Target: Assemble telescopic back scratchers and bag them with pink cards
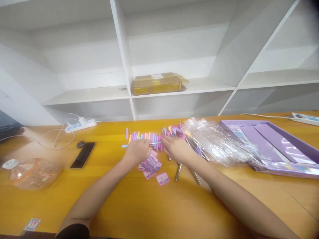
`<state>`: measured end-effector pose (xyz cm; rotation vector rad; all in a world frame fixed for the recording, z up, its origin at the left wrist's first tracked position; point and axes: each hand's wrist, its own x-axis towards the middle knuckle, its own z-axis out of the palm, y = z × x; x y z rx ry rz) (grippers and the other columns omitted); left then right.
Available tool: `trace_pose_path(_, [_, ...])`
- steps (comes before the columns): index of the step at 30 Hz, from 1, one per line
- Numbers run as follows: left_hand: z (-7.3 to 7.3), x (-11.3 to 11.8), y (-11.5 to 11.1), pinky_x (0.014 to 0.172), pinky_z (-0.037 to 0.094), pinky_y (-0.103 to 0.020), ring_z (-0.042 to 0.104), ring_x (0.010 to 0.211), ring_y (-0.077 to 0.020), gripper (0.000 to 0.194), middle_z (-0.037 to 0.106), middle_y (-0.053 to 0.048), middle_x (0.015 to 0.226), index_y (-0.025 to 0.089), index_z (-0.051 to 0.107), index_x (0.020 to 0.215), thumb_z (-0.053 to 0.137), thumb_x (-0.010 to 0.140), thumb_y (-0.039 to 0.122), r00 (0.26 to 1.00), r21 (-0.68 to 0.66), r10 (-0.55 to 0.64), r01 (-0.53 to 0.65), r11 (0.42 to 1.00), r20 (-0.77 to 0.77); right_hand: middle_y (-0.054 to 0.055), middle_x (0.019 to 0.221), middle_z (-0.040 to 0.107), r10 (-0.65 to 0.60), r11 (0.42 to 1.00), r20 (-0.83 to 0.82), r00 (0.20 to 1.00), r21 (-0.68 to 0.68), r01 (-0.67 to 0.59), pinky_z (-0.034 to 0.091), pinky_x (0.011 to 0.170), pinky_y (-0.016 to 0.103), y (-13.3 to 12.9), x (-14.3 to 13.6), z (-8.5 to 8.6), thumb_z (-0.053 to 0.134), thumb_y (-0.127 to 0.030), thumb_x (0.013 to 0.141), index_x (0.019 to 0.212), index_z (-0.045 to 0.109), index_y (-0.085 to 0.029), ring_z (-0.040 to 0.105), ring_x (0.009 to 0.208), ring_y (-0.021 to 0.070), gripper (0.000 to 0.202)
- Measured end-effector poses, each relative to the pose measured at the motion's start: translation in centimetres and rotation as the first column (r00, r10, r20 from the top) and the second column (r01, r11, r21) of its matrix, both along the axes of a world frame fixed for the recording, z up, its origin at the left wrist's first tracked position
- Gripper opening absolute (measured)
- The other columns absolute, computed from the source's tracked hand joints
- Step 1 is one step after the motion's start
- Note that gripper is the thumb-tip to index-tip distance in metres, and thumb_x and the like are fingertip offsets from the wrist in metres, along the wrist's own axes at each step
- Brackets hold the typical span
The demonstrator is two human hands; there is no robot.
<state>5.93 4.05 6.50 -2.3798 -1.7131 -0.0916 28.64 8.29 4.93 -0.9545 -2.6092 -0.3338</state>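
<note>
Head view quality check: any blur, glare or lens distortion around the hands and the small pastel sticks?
Head view: soft overall, so the pastel sticks and small cards lack fine detail; the left hand and right hand are mildly blurred; glare whitens the plastic wrap; wide-angle distortion slants the shelves; corners darken.

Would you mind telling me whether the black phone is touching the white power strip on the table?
Apart. The head view shows the phone lying flat, with a clear stretch of bare yellow table between it and the power strip farther back.
</note>
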Motion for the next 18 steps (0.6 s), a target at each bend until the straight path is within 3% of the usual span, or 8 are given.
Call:
trace_pose_path(5, [0.0,0.2,-0.1,0.068,0.051,-0.035,0.074,0.087,-0.0277,0.016,0.076,-0.012,0.094,0.016,0.068,0.099,0.052,0.102,0.018,0.999,0.023,-0.031,0.032,0.999,-0.025,0.006,0.093,0.069,-0.043,0.999,0.006,0.999,-0.022,0.043,0.028,0.064,0.031,0.0,0.1,0.1,0.054,-0.017,0.102,0.100,0.061,-0.018,0.062,0.077,0.0182,0.008])
trace_pose_path(12, [0.0,0.6,-0.4,0.068,0.049,-0.035,0.071,0.086,-0.0259,0.017,0.074,-0.011,0.093,0.018,0.065,0.093,0.051,0.098,0.008,0.997,0.067,-0.075,0.077,0.995,-0.029,0.003,0.079,0.068,-0.035,0.993,-0.086,0.996,0.109,0.044,0.021,0.059,0.032,0.1,0.1,-0.8,0.051,-0.017,0.099,0.092,0.062,-0.019,0.059,0.067,0.0169,0.013])
trace_pose_path(18, [-0.5,0.5,-0.2,0.069,0.051,-0.036,0.072,0.086,-0.0264,0.013,0.074,-0.011,0.092,0.018,0.064,0.094,0.055,0.098,0.011,0.997,0.101,-0.082,0.081,0.992,-0.002,0.002,0.067,0.067,-0.099,0.961,-0.222,0.970,0.231,0.151,0.020,0.059,0.032,-0.4,-0.1,-1.3,0.050,-0.021,0.099,0.086,0.065,-0.019,0.055,0.059,0.0155,0.020])
